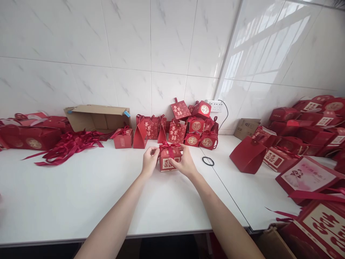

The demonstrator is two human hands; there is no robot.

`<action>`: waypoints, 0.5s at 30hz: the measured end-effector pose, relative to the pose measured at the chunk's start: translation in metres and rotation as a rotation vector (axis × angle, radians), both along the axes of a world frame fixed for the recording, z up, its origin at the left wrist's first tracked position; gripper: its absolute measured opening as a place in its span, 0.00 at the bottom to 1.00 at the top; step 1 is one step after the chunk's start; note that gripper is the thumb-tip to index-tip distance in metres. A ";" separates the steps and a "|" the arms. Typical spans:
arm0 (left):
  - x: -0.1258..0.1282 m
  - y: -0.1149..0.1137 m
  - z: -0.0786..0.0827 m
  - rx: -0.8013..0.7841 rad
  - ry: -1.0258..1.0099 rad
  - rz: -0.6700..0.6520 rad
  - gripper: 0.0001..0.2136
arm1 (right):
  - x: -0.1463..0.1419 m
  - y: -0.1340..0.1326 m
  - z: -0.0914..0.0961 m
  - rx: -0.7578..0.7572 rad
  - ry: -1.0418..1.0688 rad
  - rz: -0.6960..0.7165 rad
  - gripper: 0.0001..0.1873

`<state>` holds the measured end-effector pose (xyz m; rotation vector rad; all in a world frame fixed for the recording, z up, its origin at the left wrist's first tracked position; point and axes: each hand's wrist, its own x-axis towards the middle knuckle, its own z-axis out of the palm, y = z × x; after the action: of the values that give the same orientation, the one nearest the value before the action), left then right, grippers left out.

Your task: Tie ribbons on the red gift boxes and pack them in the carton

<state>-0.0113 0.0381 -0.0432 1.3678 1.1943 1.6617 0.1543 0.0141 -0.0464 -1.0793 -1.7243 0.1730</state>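
A small red gift box (165, 166) stands upright on the white table in front of me, with a cream panel bearing a red character on its front. A red ribbon bow (170, 146) sits on its top. My left hand (150, 161) is closed at the box's left side, its thumb and fingers pinched together by the upper edge; whether ribbon lies between them is hidden. Round the right side wraps my right hand (187, 162), its thumb across the front panel and its fingers behind.
Finished-looking red boxes (196, 126) are stacked along the tiled wall. Loose red ribbons (72, 142) and an open cardboard carton (98, 120) are at left. A black ring (208, 161) lies right of my hands. More red boxes (302, 126) crowd the right.
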 end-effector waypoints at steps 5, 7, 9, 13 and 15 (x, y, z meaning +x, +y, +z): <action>0.008 -0.021 0.018 0.102 0.006 -0.070 0.09 | 0.002 -0.002 0.002 0.188 -0.109 -0.058 0.39; 0.011 -0.029 0.021 0.162 0.088 -0.138 0.07 | 0.000 -0.004 0.005 0.293 -0.160 -0.090 0.40; 0.013 -0.035 0.021 0.217 0.194 -0.179 0.06 | -0.002 -0.006 0.007 0.319 -0.237 -0.060 0.30; 0.013 -0.040 0.018 0.285 0.281 -0.227 0.06 | -0.007 -0.004 0.003 0.289 -0.310 0.057 0.09; 0.013 -0.038 0.018 0.279 0.213 -0.198 0.07 | -0.009 -0.003 0.000 0.329 -0.280 0.074 0.11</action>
<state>0.0018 0.0003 -0.0254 1.8116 0.9270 1.6145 0.1456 0.0112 -0.0461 -0.8249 -1.9600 -0.2208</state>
